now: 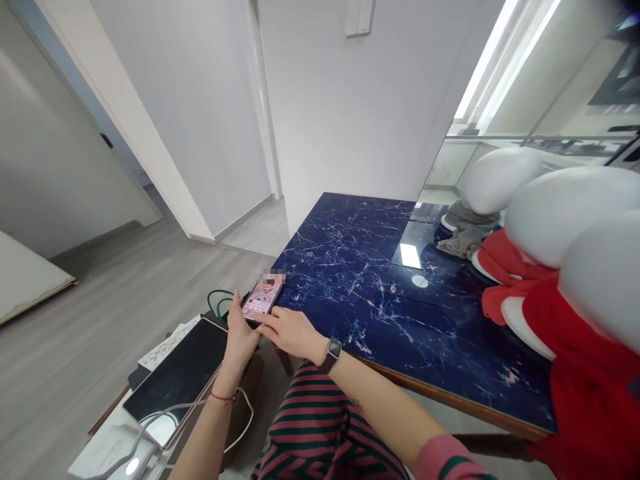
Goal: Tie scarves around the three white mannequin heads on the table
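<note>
A smartphone (263,296) with a lit, pinkish screen is held up beside the left edge of the blue marble-patterned table (360,267). My left hand (241,333) grips it from the left and below, thumb along its side. At the phone's lower edge is my right hand (293,330), its fingers curled around the corner and one fingertip by the bottom of the screen. Part of the screen's top is blurred by pixel blocks. A watch (331,353) sits on my right wrist, and a red cord bracelet (222,398) circles my left one.
To the left, a dark tablet-like panel (177,367), papers (169,345) and a white cable (245,417) lie on a low surface. White rounded forms (570,207) with red cloth (585,373) and grey cloth (470,227) line the table's right side. A wall (350,113) rises behind the table.
</note>
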{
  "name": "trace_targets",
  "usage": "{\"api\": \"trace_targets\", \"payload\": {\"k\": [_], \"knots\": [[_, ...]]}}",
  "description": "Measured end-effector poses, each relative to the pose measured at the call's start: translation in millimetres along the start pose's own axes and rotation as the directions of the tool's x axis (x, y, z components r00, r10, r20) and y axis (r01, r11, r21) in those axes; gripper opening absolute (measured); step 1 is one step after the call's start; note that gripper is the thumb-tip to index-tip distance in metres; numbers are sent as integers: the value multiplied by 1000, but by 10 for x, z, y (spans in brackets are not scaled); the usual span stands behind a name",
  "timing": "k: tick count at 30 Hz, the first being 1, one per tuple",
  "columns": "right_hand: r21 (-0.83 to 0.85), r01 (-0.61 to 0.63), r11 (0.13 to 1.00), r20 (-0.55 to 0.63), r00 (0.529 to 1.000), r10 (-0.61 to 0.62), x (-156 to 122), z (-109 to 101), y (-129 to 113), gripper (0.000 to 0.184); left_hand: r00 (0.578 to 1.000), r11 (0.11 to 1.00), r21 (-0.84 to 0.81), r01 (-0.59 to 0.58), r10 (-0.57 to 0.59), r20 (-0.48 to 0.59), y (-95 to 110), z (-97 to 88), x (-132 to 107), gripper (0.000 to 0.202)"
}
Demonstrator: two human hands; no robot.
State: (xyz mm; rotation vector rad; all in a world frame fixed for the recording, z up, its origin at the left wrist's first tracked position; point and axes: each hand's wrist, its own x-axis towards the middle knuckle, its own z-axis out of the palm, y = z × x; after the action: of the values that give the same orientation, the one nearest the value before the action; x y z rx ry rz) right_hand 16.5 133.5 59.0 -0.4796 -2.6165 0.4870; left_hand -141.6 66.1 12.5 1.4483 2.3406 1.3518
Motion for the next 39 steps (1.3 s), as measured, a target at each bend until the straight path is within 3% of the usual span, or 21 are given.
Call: {"api": "trace_targets", "payload": {"k": [4, 7, 9, 11, 14, 17, 21, 23, 26, 29, 31, 33, 35, 39], "knots": [[-55, 2, 998, 2, 1000, -2, 69, 95, -55, 37, 993, 997, -36, 62, -65, -95, 12, -29, -328, 88], [-30, -94, 995, -37, 995, 93, 86, 132, -43, 38, 959, 992, -125, 32, -66, -277, 237, 12, -656, 70], [17, -179, 984, -65, 982, 180, 126, 144, -1, 40, 940, 990, -120, -71, 27, -339, 434, 67, -837, 55], [111, -212, 971, -67, 973, 220, 183, 137, 77, 43, 924, 961, -80, -264, 229, -305, 632, 134, -940, 45], [313, -173, 934, -2, 983, 183, 263, 91, 260, 43, 843, 846, -59, -529, 517, -146, 908, 252, -945, 42], [457, -127, 881, -3, 989, 145, 317, 42, 473, 34, 788, 782, -94, -616, 615, -43, 1118, 360, -888, 42], [562, -172, 809, -170, 933, 317, 357, 35, 697, 15, 766, 759, -131, -638, 643, 1, 1146, 392, -934, 35], [631, -204, 749, -181, 899, 398, 364, 49, 756, 13, 782, 775, -135, -618, 624, 3, 1038, 354, -1034, 28], [694, -203, 691, -164, 890, 426, 353, 64, 774, 16, 865, 859, -139, -493, 501, 34, 786, 306, -1293, 19], [692, -166, 703, -204, 889, 410, 325, 58, 733, 18, 935, 932, -170, -319, 339, 103, 516, 387, -1647, 13], [664, -141, 734, -241, 890, 388, 310, 48, 694, 19, 949, 946, -210, -245, 279, 147, 382, 517, -1872, 12], [633, -130, 763, -260, 893, 368, 303, 38, 660, 19, 922, 923, -256, -286, 338, 188, 339, 642, -2020, 12], [610, -128, 782, -265, 897, 354, 302, 31, 636, 18, 855, 868, -283, -407, 471, 215, 427, 702, -2037, 13], [581, -119, 805, -277, 901, 333, 302, 25, 616, 16, 701, 763, -342, -548, 642, 310, 941, 630, -1638, 13]]}}
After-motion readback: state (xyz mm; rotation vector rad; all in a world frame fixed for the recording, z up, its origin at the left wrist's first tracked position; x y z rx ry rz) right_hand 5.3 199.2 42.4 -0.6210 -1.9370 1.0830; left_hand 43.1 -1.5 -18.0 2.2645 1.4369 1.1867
